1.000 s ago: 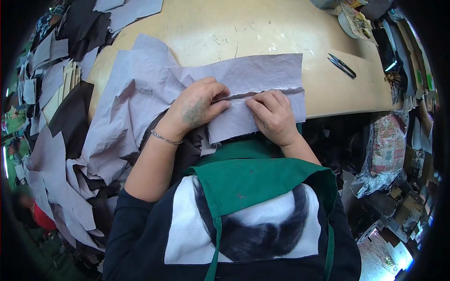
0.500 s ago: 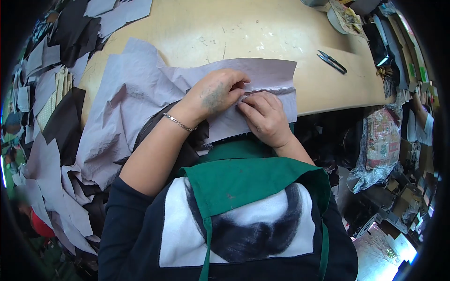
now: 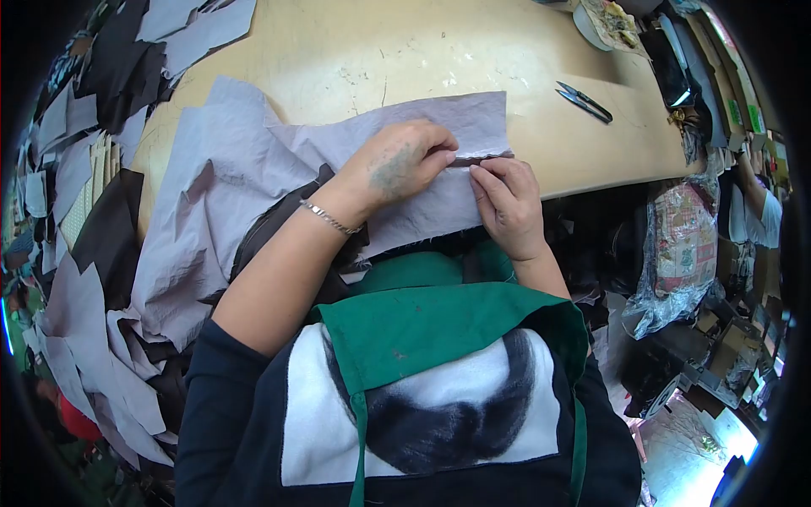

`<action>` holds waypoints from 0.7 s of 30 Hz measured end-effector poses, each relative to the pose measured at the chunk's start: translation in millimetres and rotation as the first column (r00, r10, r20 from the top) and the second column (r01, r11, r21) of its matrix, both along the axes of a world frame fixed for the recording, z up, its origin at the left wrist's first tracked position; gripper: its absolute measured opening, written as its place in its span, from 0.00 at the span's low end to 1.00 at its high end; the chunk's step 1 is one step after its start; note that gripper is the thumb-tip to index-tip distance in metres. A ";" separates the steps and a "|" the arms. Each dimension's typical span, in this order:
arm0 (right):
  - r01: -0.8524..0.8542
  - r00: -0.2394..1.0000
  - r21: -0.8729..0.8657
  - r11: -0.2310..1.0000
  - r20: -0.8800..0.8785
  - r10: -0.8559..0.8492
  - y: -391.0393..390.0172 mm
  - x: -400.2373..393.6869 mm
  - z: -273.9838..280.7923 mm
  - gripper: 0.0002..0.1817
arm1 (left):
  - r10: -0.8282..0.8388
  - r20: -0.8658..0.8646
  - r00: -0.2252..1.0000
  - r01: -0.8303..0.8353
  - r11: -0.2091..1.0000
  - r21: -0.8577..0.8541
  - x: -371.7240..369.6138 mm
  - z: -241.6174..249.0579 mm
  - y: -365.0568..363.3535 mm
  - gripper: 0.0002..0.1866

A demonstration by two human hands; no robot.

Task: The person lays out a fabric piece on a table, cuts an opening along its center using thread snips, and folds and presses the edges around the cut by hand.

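Note:
A large pale grey-purple cloth lies rumpled over the table edge, with a dark strip along a seam near its right end. My left hand, with a bracelet at the wrist, pinches the cloth at the seam between thumb and fingers. Just to its right, my right hand is closed on the cloth at the seam near its right edge, thumb and forefinger together. Dark fabric lies under my left forearm.
Thread snips lie on the table at right. Behind them stands a bowl. Fabric pieces are piled at left. A plastic-wrapped bundle is at right. Part of another person's arm shows at far right.
My right hand has moved right along the seam, and the gap between my hands is wider. More of the dark strip shows. The whole view has shifted slightly.

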State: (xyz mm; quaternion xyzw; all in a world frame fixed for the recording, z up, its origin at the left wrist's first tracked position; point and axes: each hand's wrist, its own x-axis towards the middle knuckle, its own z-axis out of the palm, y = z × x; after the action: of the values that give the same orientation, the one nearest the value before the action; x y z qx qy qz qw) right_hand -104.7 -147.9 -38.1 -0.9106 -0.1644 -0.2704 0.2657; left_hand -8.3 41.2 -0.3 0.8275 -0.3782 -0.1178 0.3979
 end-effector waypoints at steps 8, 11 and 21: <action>0.017 1.000 -0.017 1.000 -0.011 -0.017 1.2 -1.7 -3.7 0.20 | -0.020 -0.227 0.974 0.032 0.998 0.048 14.9 1.4 -22.3 0.14; 0.026 1.000 -0.043 0.999 -0.017 -0.026 1.2 -2.3 -4.2 0.21 | -0.009 -0.270 0.963 0.023 0.999 0.046 17.2 0.4 -20.7 0.14; 0.028 1.000 -0.062 0.998 -0.011 -0.028 1.7 -1.9 -2.8 0.21 | -0.007 -0.378 0.926 0.011 1.000 0.008 19.3 -2.7 -18.0 0.14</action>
State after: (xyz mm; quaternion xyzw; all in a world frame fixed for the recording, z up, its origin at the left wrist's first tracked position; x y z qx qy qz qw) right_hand -106.7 -146.2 -40.9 -0.9222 -0.1583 -0.2635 0.2347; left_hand 10.9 23.2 -2.9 0.7896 -0.2977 -0.2787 0.4584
